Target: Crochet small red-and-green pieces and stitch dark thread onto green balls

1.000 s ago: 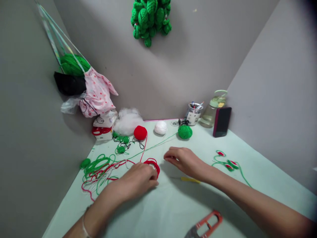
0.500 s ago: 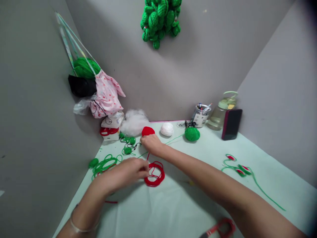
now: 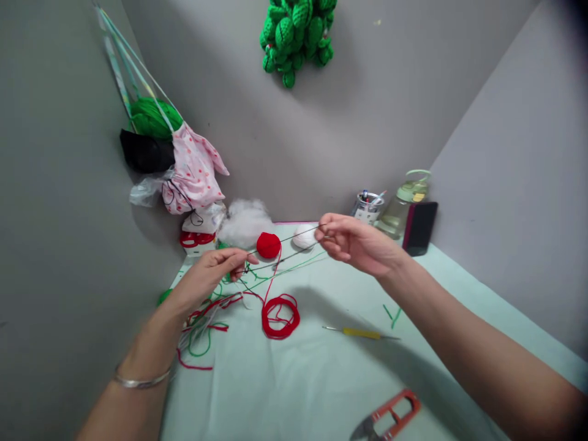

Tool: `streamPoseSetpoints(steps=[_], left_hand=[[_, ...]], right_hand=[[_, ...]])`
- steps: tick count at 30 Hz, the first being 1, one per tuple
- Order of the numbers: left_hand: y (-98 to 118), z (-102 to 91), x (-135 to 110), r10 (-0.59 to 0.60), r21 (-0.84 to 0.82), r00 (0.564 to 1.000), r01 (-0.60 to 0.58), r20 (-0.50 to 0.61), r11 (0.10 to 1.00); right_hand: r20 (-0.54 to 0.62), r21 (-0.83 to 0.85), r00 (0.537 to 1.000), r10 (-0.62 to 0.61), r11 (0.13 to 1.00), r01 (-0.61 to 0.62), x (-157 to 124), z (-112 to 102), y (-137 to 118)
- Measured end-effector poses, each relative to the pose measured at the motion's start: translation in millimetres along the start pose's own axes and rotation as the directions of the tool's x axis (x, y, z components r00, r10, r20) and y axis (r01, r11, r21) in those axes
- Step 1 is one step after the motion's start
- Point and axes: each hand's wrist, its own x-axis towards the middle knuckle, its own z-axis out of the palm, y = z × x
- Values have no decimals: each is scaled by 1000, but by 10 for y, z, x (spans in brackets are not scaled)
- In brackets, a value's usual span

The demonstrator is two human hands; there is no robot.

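Observation:
My left hand [image 3: 209, 277] and my right hand [image 3: 356, 242] are raised above the pale green table [image 3: 312, 392], each pinching an end of a thin black thread [image 3: 287, 250] stretched taut between them. Behind the thread sits a red yarn ball [image 3: 269, 245]. Its strand runs down to a loose coil of red yarn [image 3: 280, 316] lying on the table below my hands. A tangle of green, red and white yarn [image 3: 204, 318] lies under my left hand. A yellow-handled crochet hook [image 3: 361, 333] rests to the right of the coil.
Orange thread snips [image 3: 388, 416] lie at the near edge. At the back stand a white yarn ball [image 3: 303, 236], white stuffing [image 3: 243, 222], a pen cup [image 3: 367, 208], a bottle [image 3: 404, 205] and a phone [image 3: 419, 228]. Green crocheted pieces [image 3: 296, 33] hang on the wall; bags [image 3: 184, 171] hang left.
My right hand has drawn back from the red yarn ball and lifted to the right. Both hands have risen off the table with the black thread pulled tight between them.

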Motion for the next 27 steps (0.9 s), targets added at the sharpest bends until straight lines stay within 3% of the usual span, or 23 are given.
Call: streamPoseSetpoints(steps=[4,8,12,17,22,27], left_hand=[[-21,-232,-34,-6,20,997,7,-77,1000],[-58,-381,-59,-45,79,990,55,-130,995],[-154,-426,-52,-81,84,995,86,-62,993],[-188,-242,-26,-89,85,995,86,32,993],[-234,77,-20,-156,260,952,86,263,962],[-445,227,17,-203,431,945,76,257,899]], right_hand=[[-166,266,982,85,963,-39,-331,-312,-156],[-299,299,954,31,952,62,-611,-552,-177],[-377,244,925,53,969,44,-772,-741,-37],[-393,357,899,193,933,-44,-847,-831,183],[-398,419,889,225,907,-42,-874,-818,247],[-394,430,892,222,902,-34,-888,-827,238]])
